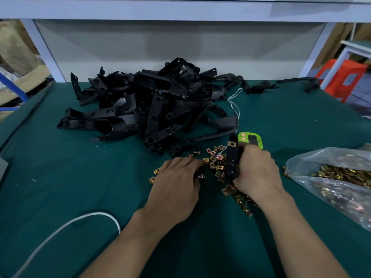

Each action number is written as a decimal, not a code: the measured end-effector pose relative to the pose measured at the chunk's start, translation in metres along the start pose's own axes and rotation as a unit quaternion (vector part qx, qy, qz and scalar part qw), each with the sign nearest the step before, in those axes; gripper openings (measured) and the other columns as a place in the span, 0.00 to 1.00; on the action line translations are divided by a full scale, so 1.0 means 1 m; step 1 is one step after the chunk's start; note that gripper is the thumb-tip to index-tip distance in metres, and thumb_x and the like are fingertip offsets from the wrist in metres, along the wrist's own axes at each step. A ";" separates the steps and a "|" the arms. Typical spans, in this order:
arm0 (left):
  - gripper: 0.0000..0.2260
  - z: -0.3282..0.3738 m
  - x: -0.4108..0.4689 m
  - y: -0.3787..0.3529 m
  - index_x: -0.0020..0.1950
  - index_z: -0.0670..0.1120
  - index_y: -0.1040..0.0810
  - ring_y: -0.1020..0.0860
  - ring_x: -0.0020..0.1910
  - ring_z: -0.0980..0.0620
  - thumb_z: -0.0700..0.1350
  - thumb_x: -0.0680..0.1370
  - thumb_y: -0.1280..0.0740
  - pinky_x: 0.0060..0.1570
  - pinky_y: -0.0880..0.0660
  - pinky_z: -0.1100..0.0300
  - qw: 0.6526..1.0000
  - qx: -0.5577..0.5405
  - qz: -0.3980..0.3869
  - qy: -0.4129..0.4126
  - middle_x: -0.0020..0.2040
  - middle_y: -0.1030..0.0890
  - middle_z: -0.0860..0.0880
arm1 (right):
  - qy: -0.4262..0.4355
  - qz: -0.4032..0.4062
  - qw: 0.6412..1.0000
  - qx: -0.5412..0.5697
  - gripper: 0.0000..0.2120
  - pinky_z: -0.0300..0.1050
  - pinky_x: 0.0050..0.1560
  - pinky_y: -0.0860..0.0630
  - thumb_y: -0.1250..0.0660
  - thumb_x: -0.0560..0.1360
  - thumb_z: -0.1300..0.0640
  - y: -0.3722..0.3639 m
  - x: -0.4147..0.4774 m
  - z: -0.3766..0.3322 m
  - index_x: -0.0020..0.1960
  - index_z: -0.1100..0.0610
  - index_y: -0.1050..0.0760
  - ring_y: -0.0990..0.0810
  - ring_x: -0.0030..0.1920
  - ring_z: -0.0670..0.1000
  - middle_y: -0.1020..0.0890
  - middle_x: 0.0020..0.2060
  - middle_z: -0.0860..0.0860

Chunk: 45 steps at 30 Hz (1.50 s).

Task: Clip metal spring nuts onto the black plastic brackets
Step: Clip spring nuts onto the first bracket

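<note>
My right hand (pixel 258 173) grips a black plastic bracket (pixel 232 157) held upright, its top end carrying a brass-coloured spring nut. My left hand (pixel 178 183) lies palm down on the green mat, its fingertips in the scatter of loose spring nuts (pixel 215 157); whether it pinches one is hidden under the fingers. More nuts (pixel 239 197) lie below my right hand. A big heap of black brackets (pixel 152 105) fills the middle of the bench behind the nuts.
A clear plastic bag of spring nuts (pixel 341 181) lies at the right. A green counter device (pixel 251 139) sits behind my right hand. A white cable (pixel 66 225) curves at front left. A few brackets (pixel 297 81) lie at the back right. An orange stool (pixel 343 81) stands beyond the bench.
</note>
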<state>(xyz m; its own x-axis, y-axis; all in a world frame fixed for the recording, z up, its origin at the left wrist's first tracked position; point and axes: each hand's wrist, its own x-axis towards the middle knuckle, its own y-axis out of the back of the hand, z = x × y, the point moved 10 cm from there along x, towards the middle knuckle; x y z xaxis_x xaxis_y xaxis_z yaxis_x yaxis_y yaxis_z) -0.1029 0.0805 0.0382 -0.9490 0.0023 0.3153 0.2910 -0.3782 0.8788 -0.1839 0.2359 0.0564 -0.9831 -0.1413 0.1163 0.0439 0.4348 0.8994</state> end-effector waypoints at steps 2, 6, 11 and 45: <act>0.13 -0.003 0.001 0.000 0.64 0.55 0.22 0.26 0.59 0.55 0.45 0.80 0.33 0.62 0.36 0.62 1.000 -0.005 -0.001 0.009 0.57 0.21 0.57 | 0.017 -0.016 1.000 0.002 0.16 0.48 0.38 0.29 0.28 0.67 0.61 -0.002 -0.001 -0.005 0.49 0.44 0.26 0.28 0.36 0.59 0.30 0.32 0.46; 0.06 -0.011 0.003 0.003 0.57 0.54 0.19 0.26 0.54 0.55 0.46 0.81 0.34 0.60 0.34 0.61 1.000 -0.016 0.001 0.020 0.52 0.20 0.57 | 0.040 -0.039 0.998 0.006 0.17 0.49 0.39 0.25 0.29 0.66 0.62 -0.006 -0.005 -0.013 0.45 0.44 0.30 0.21 0.41 0.62 0.29 0.32 0.45; 0.08 -0.025 0.000 0.021 0.50 0.54 0.17 0.34 0.42 0.61 0.41 0.80 0.31 0.47 0.38 0.69 0.989 -0.090 0.083 0.086 0.43 0.18 0.56 | 0.043 -0.026 0.999 0.006 0.19 0.46 0.36 0.30 0.30 0.65 0.63 -0.005 -0.007 -0.015 0.35 0.44 0.37 0.24 0.37 0.60 0.29 0.30 0.44; 0.07 -0.014 -0.001 0.017 0.47 0.56 0.14 0.34 0.38 0.58 0.55 0.72 0.23 0.47 0.42 0.69 0.998 -0.027 0.050 0.042 0.35 0.28 0.58 | 0.052 -0.209 0.976 0.022 0.06 0.53 0.38 0.19 0.24 0.64 0.54 -0.022 -0.010 -0.013 0.36 0.55 0.19 0.17 0.39 0.58 0.17 0.33 0.52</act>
<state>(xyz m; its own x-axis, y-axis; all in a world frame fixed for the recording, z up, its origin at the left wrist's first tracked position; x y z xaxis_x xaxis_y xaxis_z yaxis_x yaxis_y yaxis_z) -0.0988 0.0617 0.0476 -0.9229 -0.1140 0.3678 0.3801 -0.4222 0.8230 -0.1725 0.2165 0.0405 -0.8898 -0.4035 -0.2130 -0.3674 0.3570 0.8588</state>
